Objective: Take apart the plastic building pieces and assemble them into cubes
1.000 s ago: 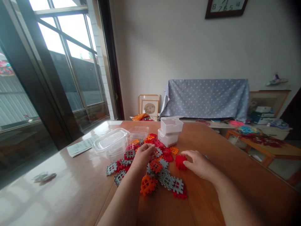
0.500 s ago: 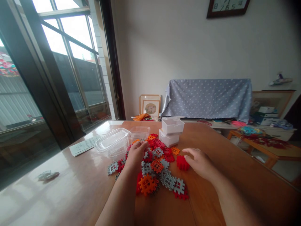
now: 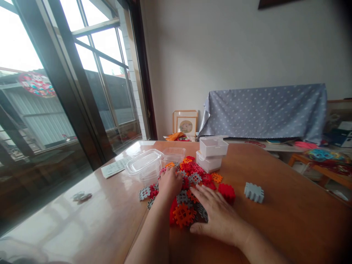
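Left hand: covering interlocking tiles left of red tile stack; can't tell grip
Right hand: spanning wide, near-left of red tile stack
Interlocking tiles: overlapping, probably needing single-edge pinching

Bare left hand and right hand, bare left forearm and right forearm
The left forearm tapers toward its wrist; the right hand has slim fingers and a round-tipped thumb.

We can read no text or number here. On the pale, flat, rectangular paper pad at the left of the glossy brown wooden table, we see dark lines of writing, too small to read.
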The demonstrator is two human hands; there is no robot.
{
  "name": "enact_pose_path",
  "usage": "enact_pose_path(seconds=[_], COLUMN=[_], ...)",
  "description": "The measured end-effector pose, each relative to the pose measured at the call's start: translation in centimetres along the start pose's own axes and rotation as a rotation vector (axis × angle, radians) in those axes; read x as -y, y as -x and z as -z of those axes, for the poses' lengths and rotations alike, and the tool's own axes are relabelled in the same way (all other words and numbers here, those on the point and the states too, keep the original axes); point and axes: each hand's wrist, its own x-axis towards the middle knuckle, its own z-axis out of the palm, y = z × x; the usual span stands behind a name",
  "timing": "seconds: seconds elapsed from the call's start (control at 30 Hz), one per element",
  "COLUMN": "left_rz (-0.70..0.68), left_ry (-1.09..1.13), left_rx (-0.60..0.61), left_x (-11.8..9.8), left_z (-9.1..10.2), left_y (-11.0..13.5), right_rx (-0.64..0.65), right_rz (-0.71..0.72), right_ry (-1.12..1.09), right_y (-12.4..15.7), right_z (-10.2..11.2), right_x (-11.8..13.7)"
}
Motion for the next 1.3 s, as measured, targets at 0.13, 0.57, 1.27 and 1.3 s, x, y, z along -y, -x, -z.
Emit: enact_pose_path(seconds=[0.13, 0.57, 1.27, 1.3], left_rz=[-0.083, -0.145, 0.161, 0.166], left_ry=[-0.227, -0.119, 0.633, 0.653], left_rx=[-0.013, 0.135, -0.006, -0.009], left_x=[0.2, 0.8, -0.2, -0.2], left_z=[-0.3, -0.9, 1.6, 1.8], left_y=[0.4, -0.6, -1.2, -1.2], right_rx=[0.041, -0.192, -0.199, -0.192], right_rz=[-0.006, 0.044, 0.08, 0.073], right_ry=[0.018, -0.122, 0.099, 0.102], right_y=[-0.6, -1.5, -2.1, -2.3], right_z=[-1.5, -1.5, -2.9, -3.1], right_x=[0.6, 1.0, 1.0, 1.1])
